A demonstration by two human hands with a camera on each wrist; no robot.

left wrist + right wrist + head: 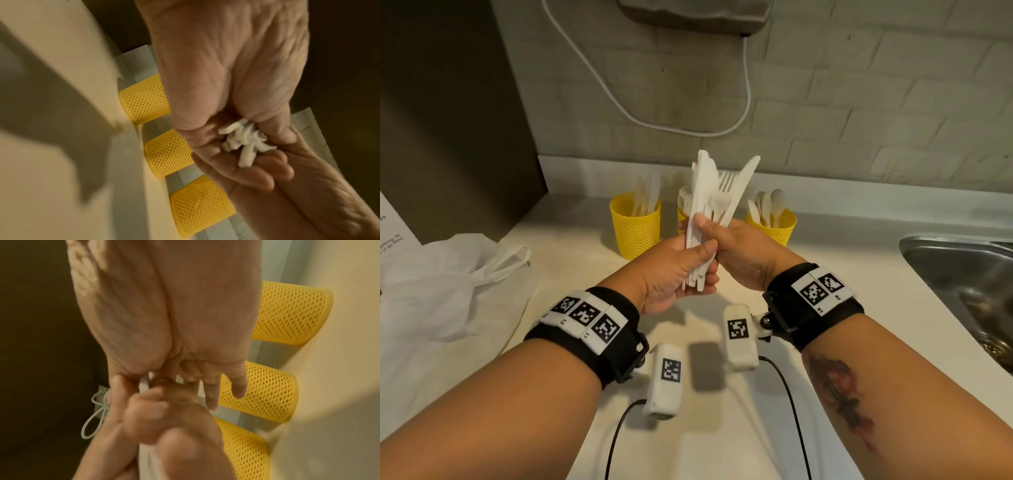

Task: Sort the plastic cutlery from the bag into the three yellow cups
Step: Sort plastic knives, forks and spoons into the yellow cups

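Observation:
A bundle of white plastic cutlery [710, 195] with knives and a fork stands upright in both hands above the counter. My left hand [688, 270] grips the handles low down; their ends [244, 142] stick out of the fist. My right hand [717, 236] pinches the bundle higher up, thumb across it, and one white piece [144, 384] shows at its thumb. Behind stand three yellow mesh cups: the left cup [635, 229] holds knives, the middle cup [682, 216] is mostly hidden by the bundle, and the right cup [774, 228] holds spoons. All three cups [168, 152] [261, 391] show in both wrist views.
The white bag [438, 284] lies crumpled on the counter at the left, its handle loops [94, 418] also showing in the right wrist view. A steel sink [959, 270] is set in at the right. A white cable [654, 120] hangs on the brick wall behind.

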